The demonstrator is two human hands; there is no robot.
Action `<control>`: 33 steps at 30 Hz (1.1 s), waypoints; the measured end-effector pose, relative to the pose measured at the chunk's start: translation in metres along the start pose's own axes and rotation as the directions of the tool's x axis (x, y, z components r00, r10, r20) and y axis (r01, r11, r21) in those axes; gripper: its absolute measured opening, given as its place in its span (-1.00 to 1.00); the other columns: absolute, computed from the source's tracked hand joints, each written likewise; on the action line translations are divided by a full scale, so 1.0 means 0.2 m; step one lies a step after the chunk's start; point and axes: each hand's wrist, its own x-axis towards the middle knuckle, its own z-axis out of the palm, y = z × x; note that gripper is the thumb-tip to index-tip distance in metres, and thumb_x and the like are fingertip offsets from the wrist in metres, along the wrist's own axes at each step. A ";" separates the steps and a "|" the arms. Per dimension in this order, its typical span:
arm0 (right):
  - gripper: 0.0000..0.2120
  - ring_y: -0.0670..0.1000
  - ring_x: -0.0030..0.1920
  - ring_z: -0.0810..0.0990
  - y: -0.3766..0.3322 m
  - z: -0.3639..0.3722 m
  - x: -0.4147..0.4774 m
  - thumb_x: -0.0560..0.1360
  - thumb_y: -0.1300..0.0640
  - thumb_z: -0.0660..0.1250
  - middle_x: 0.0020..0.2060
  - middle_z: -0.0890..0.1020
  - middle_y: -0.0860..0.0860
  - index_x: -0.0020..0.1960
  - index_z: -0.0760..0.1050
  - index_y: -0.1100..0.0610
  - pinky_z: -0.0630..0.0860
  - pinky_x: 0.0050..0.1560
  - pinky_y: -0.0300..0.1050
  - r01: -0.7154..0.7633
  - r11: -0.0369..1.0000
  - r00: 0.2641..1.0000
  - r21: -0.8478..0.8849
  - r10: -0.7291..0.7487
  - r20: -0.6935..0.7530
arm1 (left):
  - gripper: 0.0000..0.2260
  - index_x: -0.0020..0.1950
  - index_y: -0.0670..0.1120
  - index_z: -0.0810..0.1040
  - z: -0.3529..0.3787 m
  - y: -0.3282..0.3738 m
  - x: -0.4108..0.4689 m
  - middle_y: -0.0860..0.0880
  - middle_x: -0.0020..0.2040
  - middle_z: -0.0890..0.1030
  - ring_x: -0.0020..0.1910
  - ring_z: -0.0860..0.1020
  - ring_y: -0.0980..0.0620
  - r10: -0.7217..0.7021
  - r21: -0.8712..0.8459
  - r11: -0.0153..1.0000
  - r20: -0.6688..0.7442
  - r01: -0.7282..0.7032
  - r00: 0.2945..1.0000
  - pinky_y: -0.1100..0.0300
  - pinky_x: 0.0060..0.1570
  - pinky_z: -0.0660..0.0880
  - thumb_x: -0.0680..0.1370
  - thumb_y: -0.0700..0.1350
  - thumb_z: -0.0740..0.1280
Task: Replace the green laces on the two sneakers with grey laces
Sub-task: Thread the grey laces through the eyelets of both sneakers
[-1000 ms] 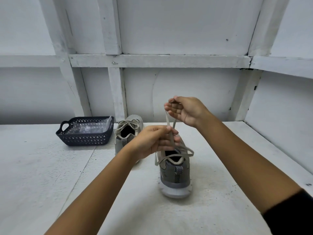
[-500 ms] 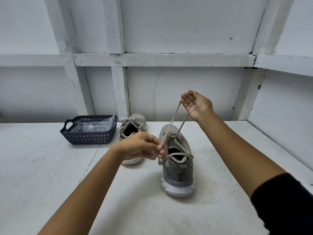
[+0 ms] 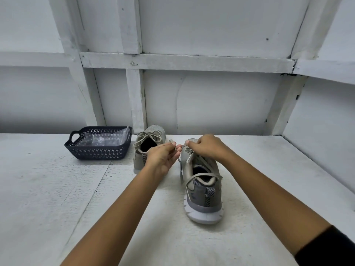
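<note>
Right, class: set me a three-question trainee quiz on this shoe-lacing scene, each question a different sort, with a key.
1. True or false: the basket stands to the right of both sneakers.
2. Which sneaker are the hands working on? A) the far sneaker B) the near sneaker
3. Fill in: the left hand pinches a lace end between its ____.

Key
1. False: it stands to their left.
2. B: the right hand rests on its toe end.
3. fingers
</note>
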 end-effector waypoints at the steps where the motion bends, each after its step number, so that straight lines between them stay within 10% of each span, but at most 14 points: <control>1: -0.53 0.16 0.00 0.44 0.01 0.01 0.01 0.47 -0.31 0.15 -0.15 0.48 0.15 -0.31 0.46 0.07 0.41 -0.05 -0.08 -0.029 0.999 1.000 -0.027 0.029 0.003 | -0.89 -0.14 -0.27 0.46 0.00 -0.01 0.01 -0.13 -0.41 0.61 -0.55 0.57 0.13 -0.001 -0.033 0.999 -0.004 0.001 1.000 0.35 -0.49 0.53 0.58 -0.35 0.22; 4: -0.44 0.21 0.28 0.36 0.02 0.04 0.03 0.46 -0.29 0.16 0.26 0.39 0.18 0.21 0.49 0.13 0.39 0.19 -0.02 -0.088 0.990 0.994 -0.106 0.094 0.052 | -0.86 -0.17 -0.30 0.44 0.01 -0.03 0.01 -0.19 -0.25 0.55 -0.52 0.59 0.09 0.014 -0.064 0.998 -0.002 -0.014 1.000 0.33 -0.42 0.56 0.58 -0.39 0.18; 10: -0.77 -0.05 -0.43 0.42 0.10 0.09 0.01 0.46 0.22 0.27 -0.48 0.47 0.00 -0.37 0.38 0.14 0.34 -0.43 -0.26 -0.168 0.844 0.984 0.509 0.109 0.144 | -0.87 -0.14 -0.26 0.45 0.02 -0.08 0.02 -0.16 -0.20 0.58 -0.40 0.63 0.09 0.048 0.051 0.997 0.042 -0.050 0.998 0.32 -0.35 0.58 0.57 -0.40 0.19; 14: -0.80 0.02 -0.48 0.45 0.13 0.12 0.00 0.45 0.41 0.24 -0.44 0.46 0.14 -0.32 0.44 0.24 0.42 -0.42 -0.23 -0.254 0.561 0.967 0.788 0.124 0.223 | -0.86 -0.18 -0.16 0.52 0.02 -0.12 0.05 -0.06 -0.29 0.52 -0.31 0.51 0.09 0.137 0.261 0.953 0.080 -0.153 0.987 0.26 -0.26 0.51 0.54 -0.35 0.28; 33: -0.75 -0.17 -0.57 0.52 0.17 0.19 0.03 0.47 0.46 0.24 -0.60 0.55 -0.04 -0.32 0.51 0.23 0.45 -0.48 -0.40 -0.174 0.463 0.985 0.869 0.082 0.154 | -0.76 -0.29 -0.10 0.52 0.04 -0.22 0.13 -0.02 -0.42 0.53 -0.38 0.46 0.05 0.405 0.379 0.826 0.115 -0.417 0.907 0.30 -0.38 0.41 0.50 -0.38 0.32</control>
